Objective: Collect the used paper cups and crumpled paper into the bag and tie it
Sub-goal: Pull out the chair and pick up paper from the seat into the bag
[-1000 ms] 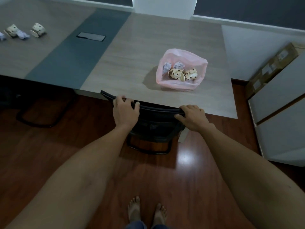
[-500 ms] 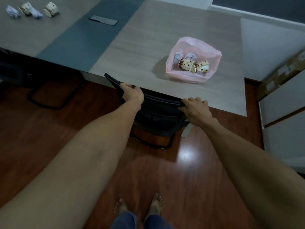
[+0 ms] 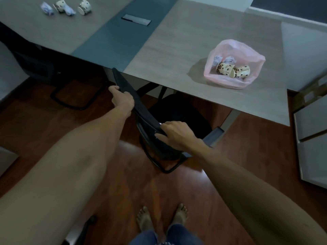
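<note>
Right now both my hands are on the black chair's backrest (image 3: 139, 110): my left hand (image 3: 122, 99) has its fingers curled over the top edge, and my right hand (image 3: 175, 134) grips the nearer end. The pink plastic bag (image 3: 235, 62) sits open near the desk's (image 3: 185, 39) right edge, holding two spotted paper cups (image 3: 233, 70) and crumpled paper (image 3: 223, 60). More cups (image 3: 85, 9) and paper wads (image 3: 46, 10) lie by the far left corner. They look light and crushable, so I'd pinch them gently; the bag is thin and floppy, best gathered at its rim.
</note>
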